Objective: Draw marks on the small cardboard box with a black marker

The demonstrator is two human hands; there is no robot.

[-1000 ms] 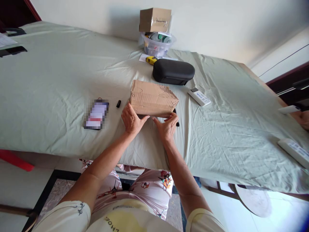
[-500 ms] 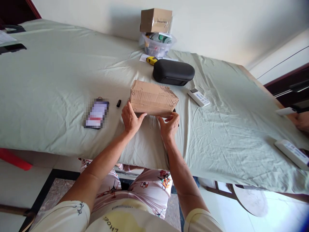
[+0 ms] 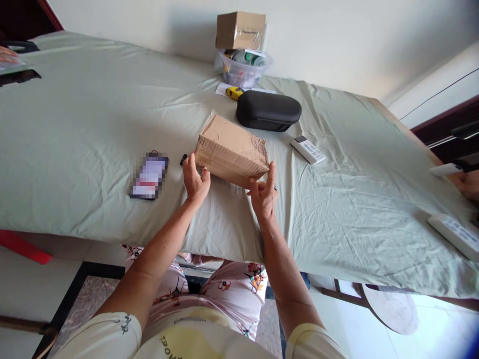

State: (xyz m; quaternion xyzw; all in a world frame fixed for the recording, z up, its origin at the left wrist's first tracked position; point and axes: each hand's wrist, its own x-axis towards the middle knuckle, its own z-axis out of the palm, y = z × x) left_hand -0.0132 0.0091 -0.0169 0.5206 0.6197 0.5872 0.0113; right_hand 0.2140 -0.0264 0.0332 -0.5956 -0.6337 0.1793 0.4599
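Note:
Between my two hands is a brown cardboard box, turned at an angle, with torn, scribbled-looking cardboard at its right end. My left hand grips its left near corner, thumb on the near side. At the right near corner, my right hand holds it with the index finger stretched along the end. Whether the box rests on the cloth or is slightly raised, I cannot tell. A small black object lies just beyond my left hand, partly covered by it. Something dark shows beside my right hand, mostly hidden.
A phone lies to the left. Beyond the box are a black case, a yellow tape measure and a plastic tub under another carton. A white box sits right. Other people's hands show at both edges.
The cardboard box has turned, its right end swinging toward me and its left end shifting left. My left hand moved slightly left with it; my right index finger has straightened.

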